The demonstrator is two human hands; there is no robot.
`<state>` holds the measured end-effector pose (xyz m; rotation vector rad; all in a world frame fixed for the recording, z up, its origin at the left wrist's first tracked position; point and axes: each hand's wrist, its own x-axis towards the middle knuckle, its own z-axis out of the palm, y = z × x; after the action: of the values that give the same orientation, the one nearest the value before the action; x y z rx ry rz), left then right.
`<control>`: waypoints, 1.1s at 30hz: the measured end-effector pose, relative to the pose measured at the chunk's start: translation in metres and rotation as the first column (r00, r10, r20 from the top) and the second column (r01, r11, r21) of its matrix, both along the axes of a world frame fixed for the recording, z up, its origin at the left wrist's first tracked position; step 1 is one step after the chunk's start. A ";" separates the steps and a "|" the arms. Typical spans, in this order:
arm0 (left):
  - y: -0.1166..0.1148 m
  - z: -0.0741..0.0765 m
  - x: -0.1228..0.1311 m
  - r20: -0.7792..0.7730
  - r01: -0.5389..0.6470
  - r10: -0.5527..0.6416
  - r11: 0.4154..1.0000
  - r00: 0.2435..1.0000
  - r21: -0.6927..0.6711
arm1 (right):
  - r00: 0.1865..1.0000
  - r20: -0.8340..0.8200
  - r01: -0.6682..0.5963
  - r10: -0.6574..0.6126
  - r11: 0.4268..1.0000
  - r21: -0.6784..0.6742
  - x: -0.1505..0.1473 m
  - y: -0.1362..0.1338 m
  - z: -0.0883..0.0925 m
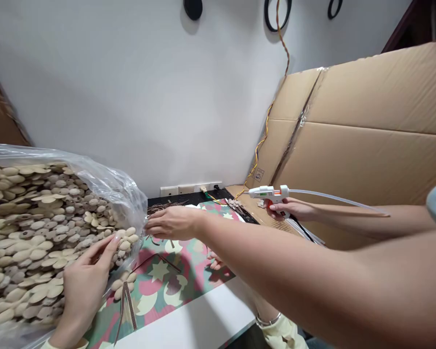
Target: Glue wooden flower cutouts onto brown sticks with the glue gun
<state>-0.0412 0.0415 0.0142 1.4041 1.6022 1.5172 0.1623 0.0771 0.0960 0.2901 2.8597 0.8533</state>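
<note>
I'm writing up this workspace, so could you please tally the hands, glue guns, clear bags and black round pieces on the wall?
Wearer's hands, left hand and right hand (partly hidden): 2
Co-worker's hands: 2
Glue gun: 1
Clear bag: 1
Black disc: 1
Black rings: 2
Total: 9

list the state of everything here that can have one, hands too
left hand, pinching a flower
flower, held at the bag's edge
right hand, partly hidden behind a co-worker's arm, grip unclear
bag, open, filled with flowers
glue gun, held in a co-worker's hand
glue stick, sticking out of the gun's back
ribbon, bent in a narrow V
cardboard, standing upright
</note>
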 end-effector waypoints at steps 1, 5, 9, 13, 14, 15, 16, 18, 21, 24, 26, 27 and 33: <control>0.001 -0.001 0.000 0.000 0.000 0.000 1.000 1.000 0.010 | 0.999 -0.019 -0.042 0.042 0.999 0.005 -0.008 0.010 -0.011; 0.001 -0.001 0.000 0.033 0.000 -0.003 0.996 0.999 0.094 | 0.996 -0.077 -0.041 0.040 0.999 0.000 -0.026 0.025 -0.052; -0.001 0.003 -0.002 0.053 -0.019 0.010 0.983 0.999 0.181 | 0.986 -0.157 -0.050 0.046 0.999 -0.021 -0.034 0.024 -0.080; -0.003 0.009 -0.002 0.103 -0.051 0.031 0.978 0.994 0.200 | 0.967 -0.252 -0.057 0.046 0.998 -0.035 -0.047 0.024 -0.096; -0.003 0.010 -0.003 0.112 -0.057 0.034 0.977 0.993 0.205 | 0.959 -0.280 -0.052 0.040 0.998 -0.037 -0.052 0.024 -0.099; -0.003 0.011 -0.003 0.119 -0.065 0.040 0.975 0.992 0.211 | 0.949 -0.313 -0.047 0.033 0.998 -0.037 -0.058 0.024 -0.102; -0.003 0.012 -0.004 0.125 -0.074 0.048 0.973 0.991 0.217 | 0.935 -0.354 -0.039 0.025 0.999 -0.034 -0.065 0.024 -0.105; -0.003 0.015 -0.008 0.138 -0.102 0.072 0.968 0.988 0.230 | 0.880 -0.475 -0.002 -0.009 1.000 -0.023 -0.078 0.026 -0.111; 0.000 0.019 -0.014 0.159 -0.157 0.120 0.955 0.980 0.250 | 0.735 -0.663 0.046 -0.143 0.986 -0.161 -0.095 0.030 -0.120; 0.004 0.020 -0.020 0.186 -0.211 0.164 0.938 0.969 0.273 | 0.673 -0.670 -0.036 -0.314 0.891 -0.453 -0.103 0.033 -0.125; 0.006 0.020 -0.023 0.204 -0.237 0.184 0.929 0.962 0.283 | 0.688 -0.619 -0.111 -0.379 0.788 -0.605 -0.103 0.032 -0.128; 0.007 0.019 -0.023 0.210 -0.244 0.188 0.927 0.959 0.286 | 0.697 -0.596 -0.148 -0.400 0.732 -0.665 -0.102 0.030 -0.129; 0.005 0.019 -0.022 0.220 -0.218 0.157 0.933 0.963 0.287 | 0.676 -0.542 -0.340 -0.500 0.440 -0.831 -0.102 0.029 -0.135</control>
<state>-0.0631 0.0469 0.0337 1.2360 1.4591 2.0249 0.0604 0.1059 -0.0388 0.7547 3.3627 -1.2556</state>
